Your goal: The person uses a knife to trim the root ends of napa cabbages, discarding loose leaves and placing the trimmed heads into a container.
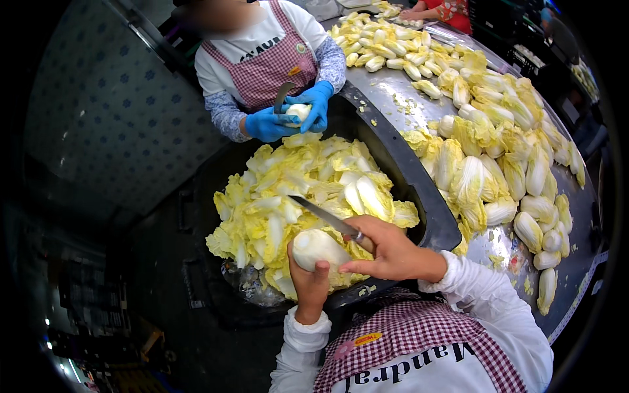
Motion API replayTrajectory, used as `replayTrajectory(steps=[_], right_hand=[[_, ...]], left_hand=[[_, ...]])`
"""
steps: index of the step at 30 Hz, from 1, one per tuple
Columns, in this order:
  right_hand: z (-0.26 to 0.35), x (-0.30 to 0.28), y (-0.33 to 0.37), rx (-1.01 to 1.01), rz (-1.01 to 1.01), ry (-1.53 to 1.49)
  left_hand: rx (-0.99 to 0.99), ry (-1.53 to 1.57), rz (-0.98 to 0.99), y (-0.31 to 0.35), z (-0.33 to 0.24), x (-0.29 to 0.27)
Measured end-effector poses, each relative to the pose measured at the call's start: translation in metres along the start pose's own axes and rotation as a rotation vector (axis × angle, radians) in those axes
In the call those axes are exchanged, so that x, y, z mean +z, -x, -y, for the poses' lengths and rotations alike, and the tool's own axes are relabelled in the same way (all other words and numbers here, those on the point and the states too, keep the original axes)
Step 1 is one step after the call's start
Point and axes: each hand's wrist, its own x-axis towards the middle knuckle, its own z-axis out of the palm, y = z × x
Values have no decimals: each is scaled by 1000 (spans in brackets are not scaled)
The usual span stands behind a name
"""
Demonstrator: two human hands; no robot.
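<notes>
My left hand is wrapped round a pale napa cabbage, its cut white base turned up and toward the far left. In my right hand is a knife, gripped by its light handle; the blade points to the far left, above the cabbage. My right thumb reaches toward the cabbage's side; whether it touches I cannot tell. Both hands are over the near edge of a black bin heaped with loose yellow-green cabbage leaves.
Across the bin, a person in blue gloves holds a trimmed cabbage and a curved knife. Many whole cabbages cover a metal table on the right. A patterned pale panel stands at left. Another person's red sleeve shows far back.
</notes>
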Motion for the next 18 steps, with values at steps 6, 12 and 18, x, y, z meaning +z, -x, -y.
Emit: replayTrajectory(steps=[6,12,18], right_hand=[[2,3,3,72,133,-60],[6,15,2,-131,11,45],[-8,11,2,-39,44,-140]], left_hand=[[98,-114,-13,5,-2,13],[112,-95,-99,9,6,13],[-39,73,145,4,-12,6]])
